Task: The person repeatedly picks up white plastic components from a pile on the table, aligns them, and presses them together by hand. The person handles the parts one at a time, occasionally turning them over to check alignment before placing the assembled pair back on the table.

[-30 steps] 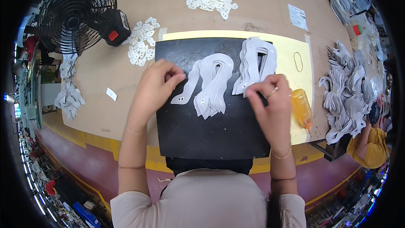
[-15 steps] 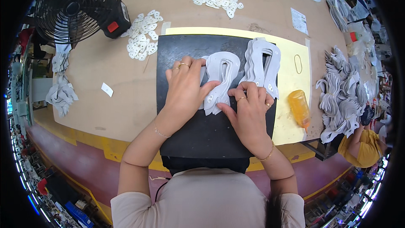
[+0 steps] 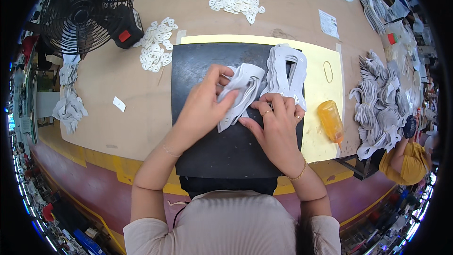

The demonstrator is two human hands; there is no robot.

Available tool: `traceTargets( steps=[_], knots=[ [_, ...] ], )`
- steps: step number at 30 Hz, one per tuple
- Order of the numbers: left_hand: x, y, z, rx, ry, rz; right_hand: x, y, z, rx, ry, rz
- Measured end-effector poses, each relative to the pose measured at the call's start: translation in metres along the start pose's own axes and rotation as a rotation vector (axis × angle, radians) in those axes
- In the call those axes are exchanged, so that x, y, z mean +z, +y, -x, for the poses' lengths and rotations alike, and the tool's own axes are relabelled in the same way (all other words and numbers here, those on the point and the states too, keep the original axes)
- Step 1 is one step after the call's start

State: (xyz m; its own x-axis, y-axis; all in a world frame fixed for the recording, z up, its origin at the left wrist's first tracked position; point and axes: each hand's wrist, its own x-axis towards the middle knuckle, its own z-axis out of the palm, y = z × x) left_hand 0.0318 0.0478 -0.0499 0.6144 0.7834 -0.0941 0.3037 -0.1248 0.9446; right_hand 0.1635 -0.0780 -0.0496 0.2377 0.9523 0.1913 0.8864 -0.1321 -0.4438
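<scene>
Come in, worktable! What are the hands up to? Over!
Left hand gripping gray bundle. Right hand at its lower end. Second gray stack close beside; orange bottle off to the right.

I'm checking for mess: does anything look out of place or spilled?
The orange bottle lies on its side on the yellow sheet, nozzle toward the sheet's near edge; odd, since bottles usually stand upright. No clear spill shows.

Blk fan (image 3: 81, 17) top L, red btn (image 3: 124, 36) on base. Wht tag (image 3: 119, 104) on tan table (image 3: 108, 80). Orange btl (image 3: 330, 121) lying on yel sheet (image 3: 316, 56), rubber band (image 3: 332, 72) nr it. Printed paper (image 3: 329, 23) beyond. Person in yel top (image 3: 406, 163) far R.
</scene>
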Motion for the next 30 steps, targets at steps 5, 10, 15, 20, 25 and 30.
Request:
traceTargets(
  steps=[5,10,15,20,25,30],
  knots=[
    [-0.040,0.006,-0.017,-0.008,-0.190,-0.522,-0.001,-0.003,-0.001,-0.030,0.000,0.002],
    [-0.057,0.004,-0.019,-0.168,-0.197,-0.461,0.002,-0.009,0.002,-0.054,-0.049,-0.024],
    [-0.061,-0.015,0.000,-0.149,-0.153,-0.363,0.008,-0.011,0.011,-0.061,-0.088,0.038],
    [-0.059,-0.009,0.028,-0.303,-0.197,-0.299,0.003,-0.010,0.017,-0.038,-0.076,0.086],
    [-0.071,-0.026,0.043,-0.393,-0.077,-0.044,-0.001,-0.009,0.023,0.054,-0.040,0.073],
    [-0.061,-0.021,0.054,-0.332,-0.017,-0.071,0.008,-0.006,0.030,0.148,-0.042,0.016]
  ],
)
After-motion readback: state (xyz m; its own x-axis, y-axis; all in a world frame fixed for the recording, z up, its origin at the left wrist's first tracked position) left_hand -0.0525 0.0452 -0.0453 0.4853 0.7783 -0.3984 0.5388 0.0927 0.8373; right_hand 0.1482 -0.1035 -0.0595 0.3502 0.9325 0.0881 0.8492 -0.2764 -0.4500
